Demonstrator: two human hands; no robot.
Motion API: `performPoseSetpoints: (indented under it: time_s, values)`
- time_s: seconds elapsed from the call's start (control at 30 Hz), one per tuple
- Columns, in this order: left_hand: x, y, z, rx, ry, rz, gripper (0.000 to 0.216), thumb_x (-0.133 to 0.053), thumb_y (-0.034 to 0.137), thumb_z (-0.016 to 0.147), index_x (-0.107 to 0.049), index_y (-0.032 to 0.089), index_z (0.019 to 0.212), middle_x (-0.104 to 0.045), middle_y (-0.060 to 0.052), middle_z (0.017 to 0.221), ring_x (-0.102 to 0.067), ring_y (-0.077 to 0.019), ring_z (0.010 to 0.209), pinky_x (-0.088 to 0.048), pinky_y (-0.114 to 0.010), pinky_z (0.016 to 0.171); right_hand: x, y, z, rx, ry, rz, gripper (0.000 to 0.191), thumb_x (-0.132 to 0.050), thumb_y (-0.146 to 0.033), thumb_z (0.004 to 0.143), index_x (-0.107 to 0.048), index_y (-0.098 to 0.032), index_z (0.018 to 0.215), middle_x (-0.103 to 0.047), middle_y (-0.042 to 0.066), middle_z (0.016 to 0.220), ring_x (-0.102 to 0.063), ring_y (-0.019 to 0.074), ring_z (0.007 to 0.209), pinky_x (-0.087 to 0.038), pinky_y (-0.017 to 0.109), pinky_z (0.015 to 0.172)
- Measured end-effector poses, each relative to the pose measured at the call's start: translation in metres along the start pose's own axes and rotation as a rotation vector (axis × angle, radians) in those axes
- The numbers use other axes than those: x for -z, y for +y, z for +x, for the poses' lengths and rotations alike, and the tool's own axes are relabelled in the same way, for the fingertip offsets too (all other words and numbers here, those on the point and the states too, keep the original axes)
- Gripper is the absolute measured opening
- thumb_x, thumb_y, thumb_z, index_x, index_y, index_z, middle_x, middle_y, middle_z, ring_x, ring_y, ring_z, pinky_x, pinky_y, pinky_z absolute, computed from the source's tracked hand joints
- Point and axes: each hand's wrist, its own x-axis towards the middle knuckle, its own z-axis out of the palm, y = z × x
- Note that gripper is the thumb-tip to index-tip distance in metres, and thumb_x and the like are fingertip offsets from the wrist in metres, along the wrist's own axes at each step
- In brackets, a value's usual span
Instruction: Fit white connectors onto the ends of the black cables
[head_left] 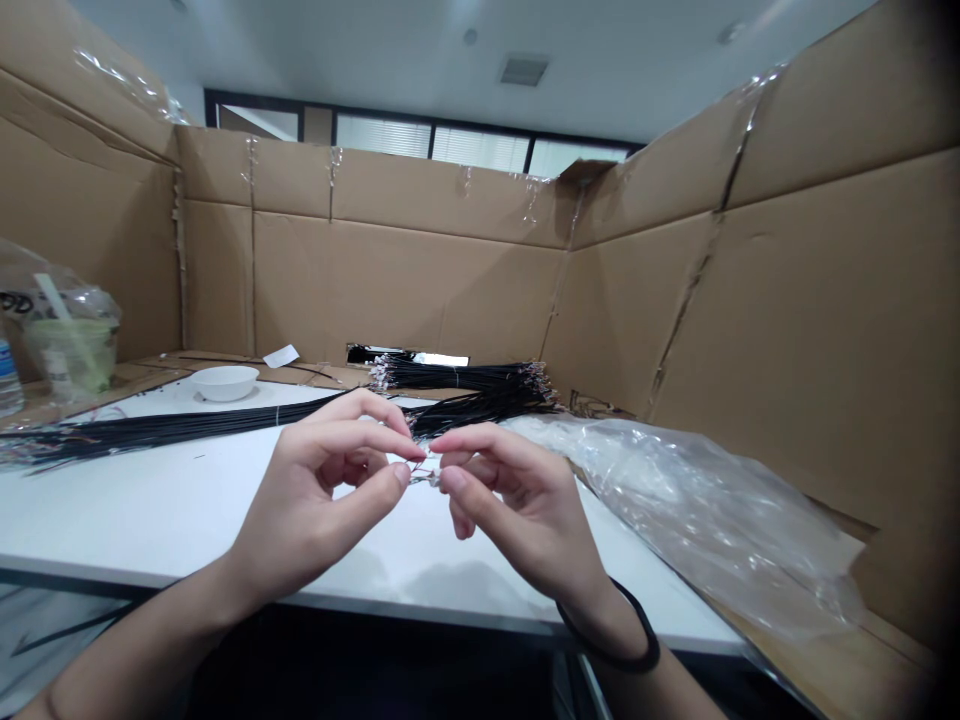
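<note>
Above the white table (247, 500), my two hands meet fingertip to fingertip. Thin wires with small white ends (430, 478) show in the narrow gap between them. My left hand (322, 490) pinches the wires from the left between thumb and fingers. From the other side, the thumb and index finger of my right hand (521, 490) close around a small white connector at the wire ends. Fingertips partly hide these parts. Just behind my hands lie black cables (480, 405) with thin coloured wire ends.
A long bundle of black cables (187, 425) lies to the left, another tied bundle (457, 376) at the back. Nearby are a white bowl (225, 383), a bagged drink cup (71, 350) and clear plastic sheeting (697, 510) on the right. Cardboard walls (412, 280) enclose the table.
</note>
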Motion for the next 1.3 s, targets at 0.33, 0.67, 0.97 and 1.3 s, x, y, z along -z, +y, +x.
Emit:
performPoseSetpoints:
  time_s: [0.33, 0.67, 0.97, 1.3]
  values:
    - [-0.0004, 0.0007, 0.0017, 0.019, -0.008, 0.024, 0.014, -0.062, 0.014, 0.084, -0.075, 0.018, 0.082, -0.058, -0.004, 0.092, -0.055, -0.0063, 0.060, -0.045, -0.014, 0.043, 0.0004, 0.0018, -0.0019, 0.071, 0.005, -0.031, 0.012, -0.066, -0.018, 0.086, -0.068, -0.022, 0.097, -0.061, -0.002, 0.069, -0.055, 0.0066, 0.045, -0.046, 0.018, 0.040]
    - [-0.0014, -0.0007, 0.0015, -0.005, -0.002, 0.000, 0.013, -0.062, 0.011, 0.083, -0.073, 0.018, 0.082, -0.057, -0.002, 0.094, -0.051, -0.0022, 0.053, -0.045, -0.014, 0.044, 0.0002, 0.0001, -0.0001, 0.050, -0.001, -0.063, 0.010, -0.064, -0.021, 0.087, -0.068, -0.021, 0.096, -0.060, -0.003, 0.068, -0.056, 0.0074, 0.044, -0.047, 0.019, 0.041]
    - [-0.0014, -0.0006, -0.0007, -0.071, -0.017, 0.008, 0.015, -0.061, 0.008, 0.083, -0.071, 0.019, 0.083, -0.056, -0.002, 0.095, -0.052, -0.0030, 0.056, -0.045, -0.014, 0.046, 0.0002, 0.0025, -0.0008, -0.008, -0.041, 0.011, 0.020, -0.060, -0.025, 0.092, -0.060, -0.024, 0.112, -0.062, -0.001, 0.081, -0.061, 0.0077, 0.052, -0.050, 0.019, 0.046]
    - [-0.0007, -0.0008, -0.0003, -0.054, -0.034, 0.045, 0.009, -0.066, 0.014, 0.080, -0.069, 0.020, 0.074, -0.057, -0.004, 0.095, -0.059, -0.0121, 0.075, -0.046, -0.017, 0.051, -0.0020, 0.0024, -0.0034, -0.057, -0.072, 0.174, 0.016, -0.057, -0.028, 0.095, -0.052, -0.024, 0.110, -0.061, -0.004, 0.071, -0.057, 0.0065, 0.046, -0.047, 0.017, 0.044]
